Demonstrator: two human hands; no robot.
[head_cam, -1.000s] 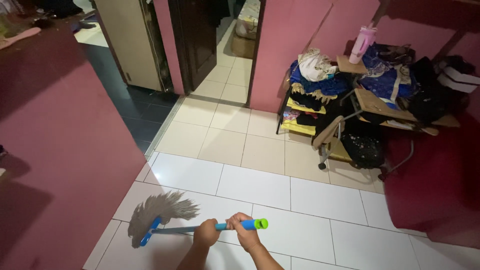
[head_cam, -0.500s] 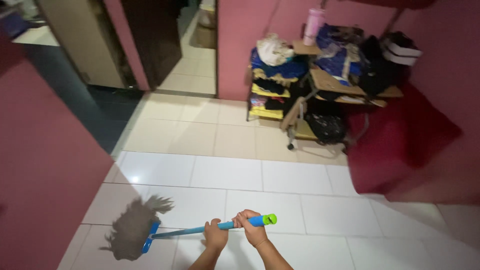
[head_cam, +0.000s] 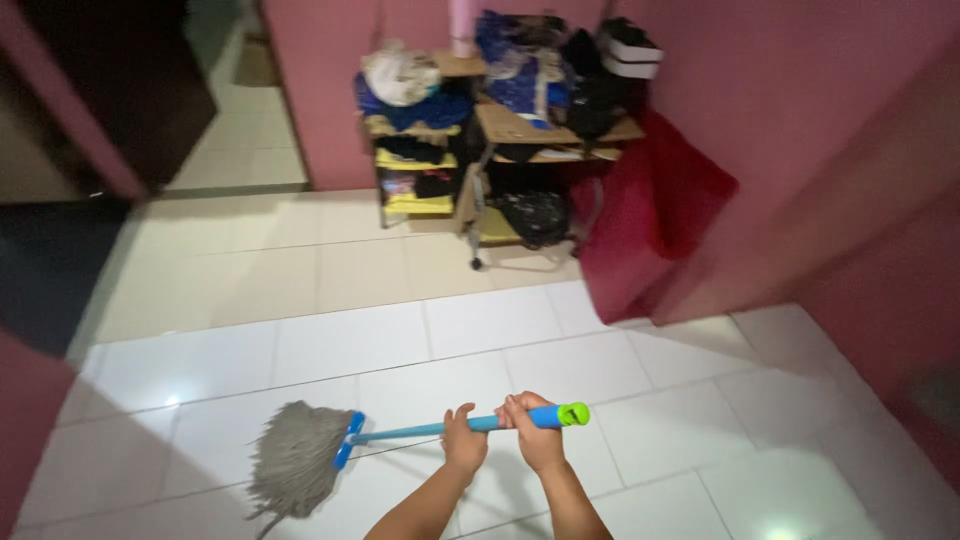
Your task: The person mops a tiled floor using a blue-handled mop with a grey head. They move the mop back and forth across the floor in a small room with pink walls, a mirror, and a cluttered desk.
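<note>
Two hands hold the mop at the upper end of its blue handle [head_cam: 430,430]: the right hand [head_cam: 537,443] is closed around the handle just below the green cap [head_cam: 573,413], and the left hand [head_cam: 463,440] is closed around it a little lower, so the two sit near each other. The mop lies at a low angle across the white tiled floor [head_cam: 650,420], with its grey string head [head_cam: 297,465] resting on the tiles to the left of the person. The handle looks like a thin, stiff tube and is probably light, while the string head is soft and floppy; if it is wet, it will be the heavier end and will drag on the tile. The glossy tiles look smooth and may be slippery. A grip on the bare handle, with the hands somewhat apart, should give good control. Behind, a cluttered shelf [head_cam: 415,160] with clothes stands against the pink wall [head_cam: 800,120], well apart from the mop.
</note>
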